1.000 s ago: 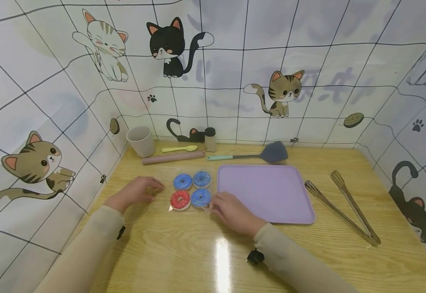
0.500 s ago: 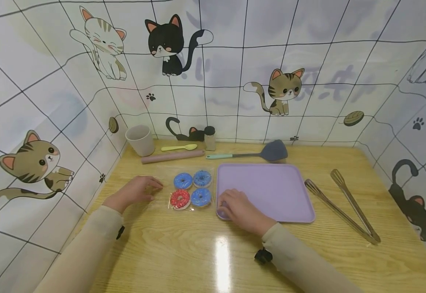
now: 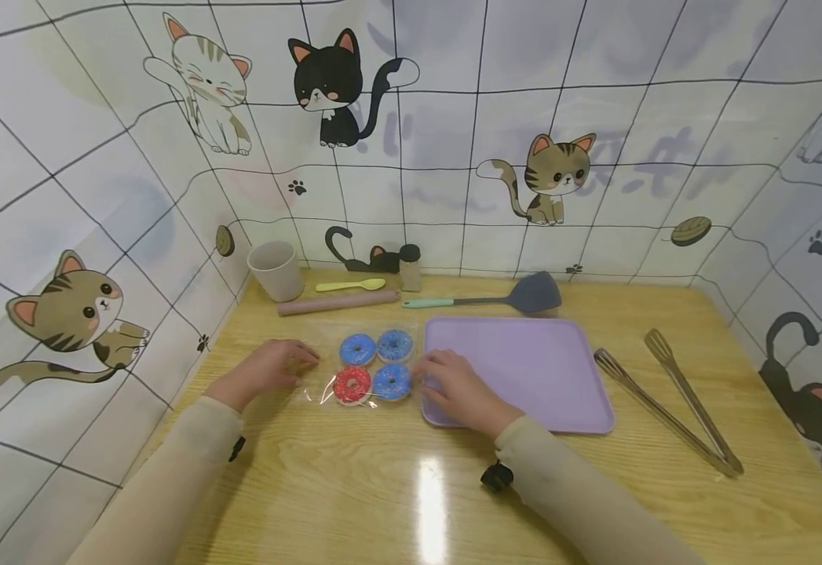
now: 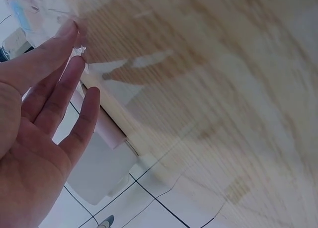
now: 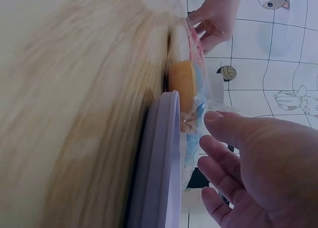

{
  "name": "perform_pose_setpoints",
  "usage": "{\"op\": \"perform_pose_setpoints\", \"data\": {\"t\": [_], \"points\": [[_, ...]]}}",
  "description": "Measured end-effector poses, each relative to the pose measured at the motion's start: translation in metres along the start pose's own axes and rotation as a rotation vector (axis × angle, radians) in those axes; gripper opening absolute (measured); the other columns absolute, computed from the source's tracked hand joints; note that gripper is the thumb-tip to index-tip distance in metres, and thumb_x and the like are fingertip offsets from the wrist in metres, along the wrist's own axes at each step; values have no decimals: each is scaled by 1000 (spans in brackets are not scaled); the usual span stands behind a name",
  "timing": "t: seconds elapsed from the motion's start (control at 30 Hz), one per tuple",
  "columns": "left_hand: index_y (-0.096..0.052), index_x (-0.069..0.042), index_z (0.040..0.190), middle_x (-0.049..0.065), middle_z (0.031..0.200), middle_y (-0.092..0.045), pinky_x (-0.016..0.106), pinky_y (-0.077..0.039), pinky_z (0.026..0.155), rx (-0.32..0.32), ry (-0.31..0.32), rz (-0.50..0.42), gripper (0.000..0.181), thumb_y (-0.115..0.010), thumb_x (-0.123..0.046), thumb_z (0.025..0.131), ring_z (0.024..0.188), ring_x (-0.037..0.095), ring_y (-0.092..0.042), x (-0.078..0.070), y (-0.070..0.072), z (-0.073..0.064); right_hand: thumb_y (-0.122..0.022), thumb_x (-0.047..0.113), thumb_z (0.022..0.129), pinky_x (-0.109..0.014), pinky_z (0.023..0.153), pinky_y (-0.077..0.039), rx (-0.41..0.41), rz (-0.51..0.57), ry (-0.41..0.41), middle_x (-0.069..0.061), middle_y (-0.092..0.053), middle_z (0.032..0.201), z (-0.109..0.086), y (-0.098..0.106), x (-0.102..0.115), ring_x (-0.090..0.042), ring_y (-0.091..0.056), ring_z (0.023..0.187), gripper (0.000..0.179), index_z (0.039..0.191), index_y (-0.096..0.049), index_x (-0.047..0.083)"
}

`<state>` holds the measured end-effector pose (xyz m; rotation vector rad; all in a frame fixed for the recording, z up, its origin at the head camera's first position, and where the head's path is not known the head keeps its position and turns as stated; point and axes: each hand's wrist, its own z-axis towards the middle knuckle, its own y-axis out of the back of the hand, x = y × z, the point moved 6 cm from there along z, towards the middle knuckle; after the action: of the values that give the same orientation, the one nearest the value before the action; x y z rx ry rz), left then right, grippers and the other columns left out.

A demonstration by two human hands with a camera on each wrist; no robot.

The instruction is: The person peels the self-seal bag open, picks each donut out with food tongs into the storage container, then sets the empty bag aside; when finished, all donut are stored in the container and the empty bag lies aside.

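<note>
Cat-print walls [image 3: 439, 141] edge a wooden table [image 3: 326, 486] — left hand [image 3: 265, 367] and right hand [image 3: 462, 391] flank bagged donuts [image 3: 382, 375], both loosely spread, empty.

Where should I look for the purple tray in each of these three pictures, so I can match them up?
Head: the purple tray lies flat, right of and below the picture's middle.
Left wrist: I see no purple tray in this picture.
Right wrist: the purple tray is bottom centre, seen edge-on.
Shared landmark: the left hand, left of centre in head, at the left in left wrist, top right in right wrist.
</note>
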<state>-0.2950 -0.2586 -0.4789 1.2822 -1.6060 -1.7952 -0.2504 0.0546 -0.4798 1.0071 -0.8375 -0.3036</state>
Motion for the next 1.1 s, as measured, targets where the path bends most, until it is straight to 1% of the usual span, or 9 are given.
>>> {"op": "perform_pose_setpoints", "data": {"t": [0.17,0.23,0.37,0.47,0.63,0.87,1.03,1.1], "points": [[-75,-5,122,15,132,-69,59,-45,109,7,16,14,40,-81,2,84,126,42,-61,1,-2,2,-75,11,95,-42,99,-49,2,9,19,2,-66,122,8,-2,3,-20,-58,116,28,121,-73,21],[-75,-5,122,15,132,-69,59,-45,109,9,20,14,40,-82,2,83,126,42,-61,2,-2,2,-75,12,95,-40,98,-49,7,2,29,3,-66,122,10,-3,4,-19,-57,115,28,121,-74,22],[-75,-6,122,15,132,-69,58,-46,109,9,15,18,40,-82,3,83,126,41,-62,2,-3,2,-76,11,95,-40,97,-49,18,-8,53,1,-65,119,12,-4,8,-20,-57,114,22,114,-77,22],[-75,-6,122,14,132,-69,57,-47,108,7,8,27,41,-82,3,83,125,41,-62,2,-3,2,-77,11,94,-40,97,-50,7,-12,61,1,-66,115,14,-3,9,-20,-58,112,16,107,-78,21],[-75,-6,122,13,131,-69,57,-48,107,-3,-4,48,40,-81,3,83,123,41,-63,1,-1,1,-77,16,95,-38,95,-50,-19,-17,48,2,-66,112,17,-4,8,-18,-58,108,7,101,-76,20],[-75,-6,121,14,131,-69,57,-48,107,-5,-13,65,41,-82,3,82,123,40,-64,0,-1,2,-76,18,95,-39,98,-50,-33,-5,7,4,-66,110,16,-4,3,-18,-59,108,5,98,-75,21],[-75,-6,121,13,131,-69,57,-47,108,11,6,65,41,-82,4,82,124,39,-63,2,-2,3,-72,21,98,-39,99,-49,-37,-18,-7,4,-66,109,12,2,1,-18,-58,108,3,99,-75,22],[-75,-6,121,12,131,-70,57,-46,109,15,8,65,40,-82,2,82,124,39,-63,2,-3,4,-72,21,97,-40,98,-49,-51,-17,-8,3,-66,108,10,4,-1,-19,-59,107,3,99,-74,21]]}}
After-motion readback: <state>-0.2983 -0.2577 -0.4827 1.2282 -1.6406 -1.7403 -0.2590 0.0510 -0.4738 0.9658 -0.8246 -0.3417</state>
